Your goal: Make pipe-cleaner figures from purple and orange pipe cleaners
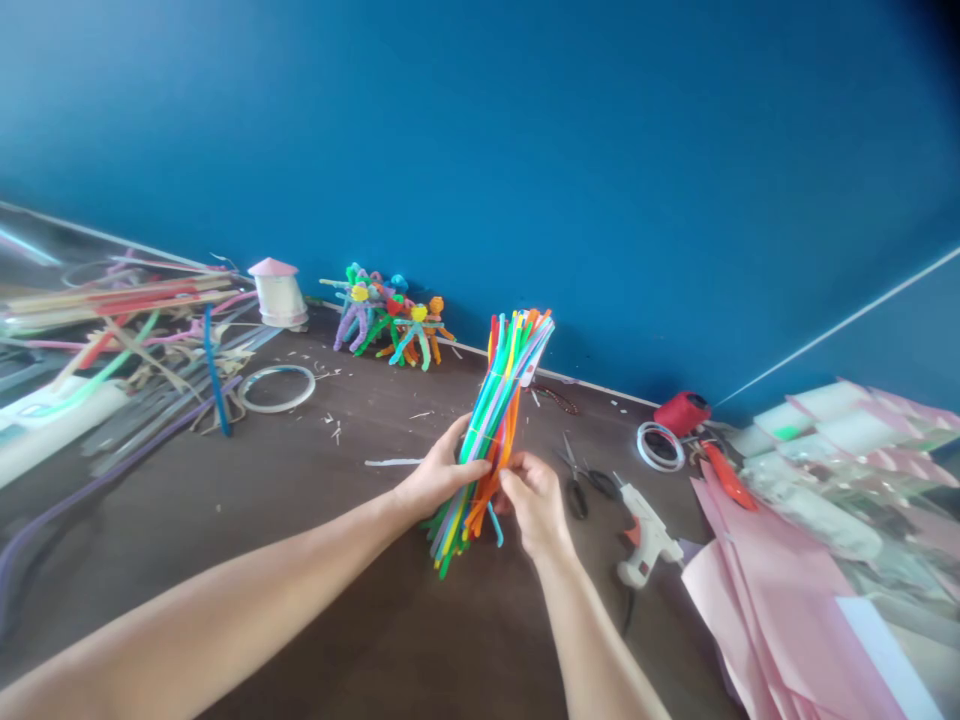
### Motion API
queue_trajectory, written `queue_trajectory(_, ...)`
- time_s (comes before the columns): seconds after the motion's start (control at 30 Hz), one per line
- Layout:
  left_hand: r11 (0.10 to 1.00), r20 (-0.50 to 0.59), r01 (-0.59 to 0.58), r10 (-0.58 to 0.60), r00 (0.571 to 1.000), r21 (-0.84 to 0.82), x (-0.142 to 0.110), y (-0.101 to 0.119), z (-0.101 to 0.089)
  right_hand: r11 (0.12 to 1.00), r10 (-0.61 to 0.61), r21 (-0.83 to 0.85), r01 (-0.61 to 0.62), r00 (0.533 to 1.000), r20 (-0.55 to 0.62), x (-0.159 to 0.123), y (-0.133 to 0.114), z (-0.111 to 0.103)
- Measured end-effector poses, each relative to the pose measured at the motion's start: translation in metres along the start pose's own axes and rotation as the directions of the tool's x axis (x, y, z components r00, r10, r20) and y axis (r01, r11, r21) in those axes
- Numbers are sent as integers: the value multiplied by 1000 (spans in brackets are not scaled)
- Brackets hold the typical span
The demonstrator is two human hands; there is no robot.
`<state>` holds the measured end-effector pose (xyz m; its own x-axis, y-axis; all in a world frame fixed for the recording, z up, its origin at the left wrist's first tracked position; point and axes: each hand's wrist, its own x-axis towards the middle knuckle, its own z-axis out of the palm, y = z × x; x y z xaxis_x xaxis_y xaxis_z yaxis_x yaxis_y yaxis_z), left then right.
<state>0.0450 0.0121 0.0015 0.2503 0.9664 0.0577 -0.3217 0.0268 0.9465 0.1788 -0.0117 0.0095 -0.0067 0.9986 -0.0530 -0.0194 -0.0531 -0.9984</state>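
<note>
Bundle of multicoloured chenille pipe cleaners [499, 420] is held tilted above the dark brown tabletop [352, 610], gripped near mid-length. Left hand [439, 472] has its fingers wrapped around the bundle; right hand [534, 503] is curled closed on it, fingertips hidden. Stems are judged light, soft-coated and springy; the bundle may splay, so the waist is the soundest hold. Any binding there cannot be confirmed. Black-handled scissors [577, 480] and a white glue gun [641, 535] lie to the right.
</note>
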Motion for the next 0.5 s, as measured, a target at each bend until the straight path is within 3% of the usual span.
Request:
queue_trajectory(0.17,989,21,46,-43,999,-142,-1,0,-1,972,53,222,-73,994,95,2,3,-3)
queue_trajectory(0.33,969,49,79,-70,996,-234,-2,4,2,991,75,109,-78,997,32,2,3,-3)
queue_trajectory(0.5,983,26,62,-59,998,-172,-3,5,4,995,63,75,-64,998,14,2,4,-1)
